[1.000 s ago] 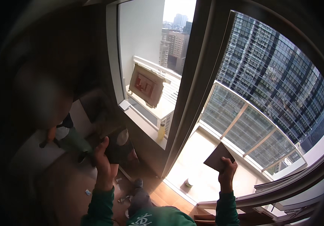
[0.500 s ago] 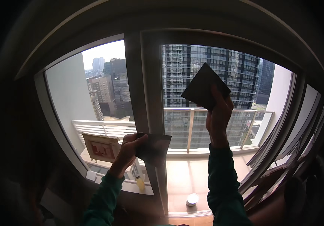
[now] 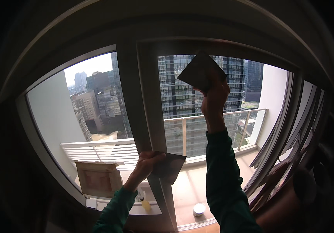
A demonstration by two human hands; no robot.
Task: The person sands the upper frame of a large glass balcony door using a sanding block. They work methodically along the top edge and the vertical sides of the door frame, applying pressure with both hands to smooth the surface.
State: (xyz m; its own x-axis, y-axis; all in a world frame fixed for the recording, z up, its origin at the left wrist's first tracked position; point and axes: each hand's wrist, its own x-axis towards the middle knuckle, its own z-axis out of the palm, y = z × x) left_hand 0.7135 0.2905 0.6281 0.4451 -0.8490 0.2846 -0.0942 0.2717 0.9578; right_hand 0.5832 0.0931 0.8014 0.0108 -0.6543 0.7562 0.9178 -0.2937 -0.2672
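Observation:
My right hand is raised high in front of the glass door and closed on a dark flat square. The square is turned corner-up, its top corner overlapping the dark upper frame. Lower down, my left hand pinches the edge of a second dark flat piece in front of the upright door frame. This piece looks thin and is tilted, with light falling on its lower part. What either piece is made of is too dark to tell. Whether the right-hand square touches the frame is unclear.
Beyond the glass lies a balcony with a railing. A round white tub stands on its floor. At the lower left are a taped brown board and a yellow bottle by the sill. Dark objects lean at the right.
The view has shifted, with the windows lying further left and lower. My right hand has risen with its square toward the upper frame. My left hand has moved right, and its piece has tilted.

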